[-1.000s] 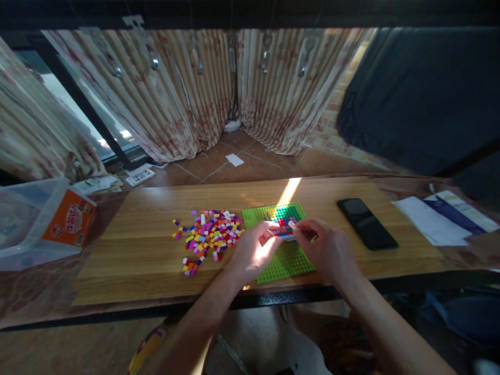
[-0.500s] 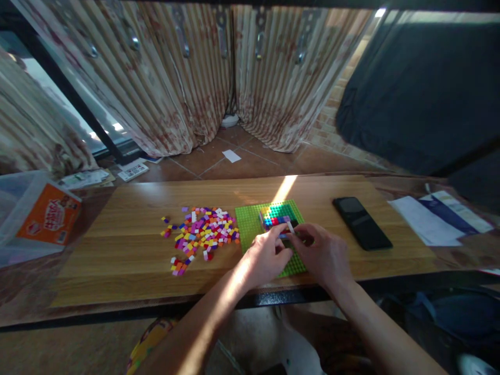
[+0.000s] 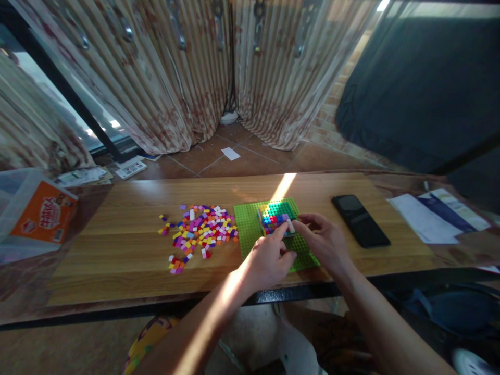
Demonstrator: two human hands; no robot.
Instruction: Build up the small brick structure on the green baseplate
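Observation:
A green studded baseplate (image 3: 245, 221) lies on the table with a small block of coloured toy bricks (image 3: 273, 219) built on it. At the near right corner of that block sits a white brick (image 3: 290, 225). My left hand (image 3: 269, 259) comes in from the near left, its index finger stretched out to the block's near edge beside the white brick, thumb apart. My right hand (image 3: 326, 239) is at the right of the block, fingers apart, with the thumb tip close to the white brick; whether it touches cannot be made out. Loose bricks (image 3: 207, 226) lie scattered left of the baseplate.
On the wooden table (image 3: 128, 234), a black phone (image 3: 361, 221) lies to the right. Papers (image 3: 425, 219) are beyond the table's right end. A clear plastic box (image 3: 15, 198) with an orange label stands at the left. Curtains (image 3: 175, 94) hang behind.
My right fingers have moved apart and slightly back from the white brick, which now shows on the block's corner. My left index finger has straightened against the block. The view has shifted slightly.

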